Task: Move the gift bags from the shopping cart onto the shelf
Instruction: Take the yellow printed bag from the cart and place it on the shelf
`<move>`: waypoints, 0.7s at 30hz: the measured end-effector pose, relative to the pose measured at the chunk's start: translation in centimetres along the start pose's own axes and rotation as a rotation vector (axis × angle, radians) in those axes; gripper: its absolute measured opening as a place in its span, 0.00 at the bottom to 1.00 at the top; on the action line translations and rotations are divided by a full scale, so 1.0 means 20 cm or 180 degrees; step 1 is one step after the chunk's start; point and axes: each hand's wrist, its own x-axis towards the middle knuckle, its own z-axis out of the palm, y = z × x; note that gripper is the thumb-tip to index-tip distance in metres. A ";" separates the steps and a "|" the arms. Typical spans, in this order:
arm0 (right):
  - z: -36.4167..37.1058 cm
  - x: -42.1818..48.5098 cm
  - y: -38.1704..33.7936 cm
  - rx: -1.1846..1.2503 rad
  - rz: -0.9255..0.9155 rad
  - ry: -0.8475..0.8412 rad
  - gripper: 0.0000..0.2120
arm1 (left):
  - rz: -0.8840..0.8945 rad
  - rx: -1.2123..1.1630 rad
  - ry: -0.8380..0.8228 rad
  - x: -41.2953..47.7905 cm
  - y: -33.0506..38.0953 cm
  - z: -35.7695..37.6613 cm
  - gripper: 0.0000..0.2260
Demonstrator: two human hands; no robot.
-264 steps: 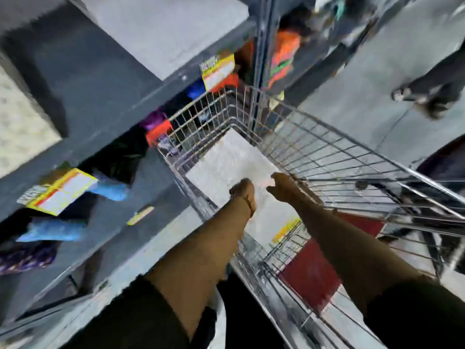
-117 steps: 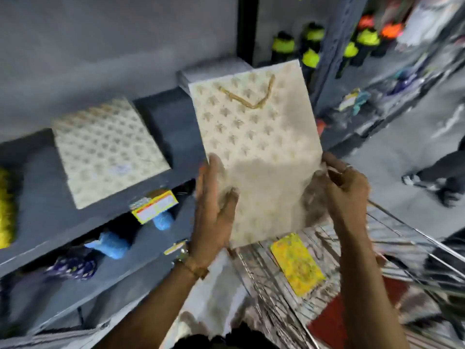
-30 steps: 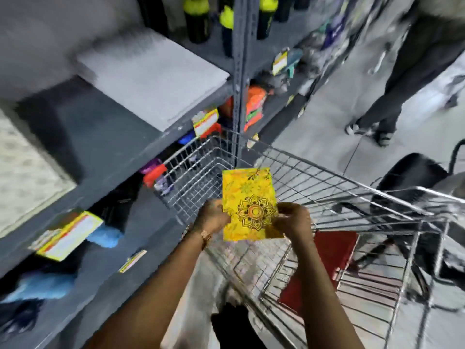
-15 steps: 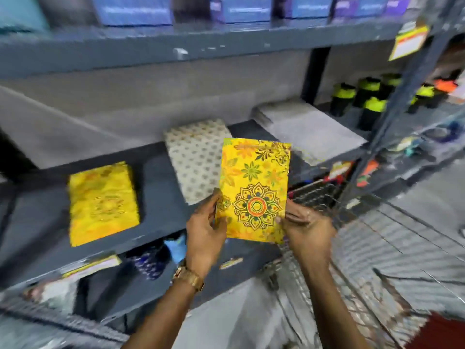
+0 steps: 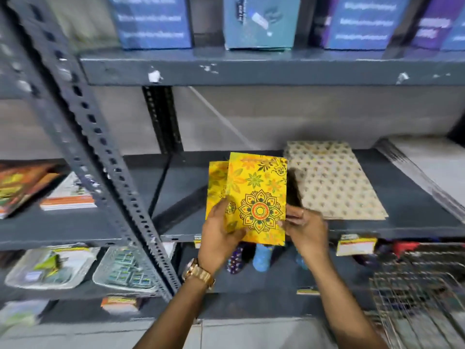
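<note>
I hold a flat yellow gift bag (image 5: 259, 195) with a mandala print upright in front of the grey shelf (image 5: 181, 187). My left hand (image 5: 219, 238) grips its lower left edge and my right hand (image 5: 305, 229) its lower right edge. Directly behind it a stack of the same yellow bags (image 5: 216, 182) lies on the shelf, mostly hidden. To the right on the same shelf lies a stack of cream bags with a gold pattern (image 5: 332, 180). The wire shopping cart (image 5: 417, 298) shows at the lower right corner.
A slanted perforated steel upright (image 5: 100, 157) crosses the left side. Blue and purple boxes (image 5: 256, 21) stand on the shelf above. A grey stack (image 5: 432, 170) lies at the far right. Books (image 5: 68, 195) sit on the left shelf, packaged goods and price tags below.
Over the last second I lifted the yellow bag out of the cart and carried it left. It now hangs over the yellow stack on the shelf.
</note>
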 end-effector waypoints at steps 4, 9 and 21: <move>0.18 0.23 -0.07 -0.0347 -0.0056 -0.0185 0.15 | -0.0353 0.0464 -0.0211 0.16 0.04 -0.11 0.51; 0.32 0.38 0.00 -0.1117 0.0224 -0.0259 0.17 | -0.0578 0.1256 -0.0591 0.36 -0.06 -0.14 0.56; 0.41 0.28 -0.10 -0.2695 0.0241 -0.0936 0.28 | -0.0710 0.2094 -0.0295 0.39 -0.13 -0.15 0.21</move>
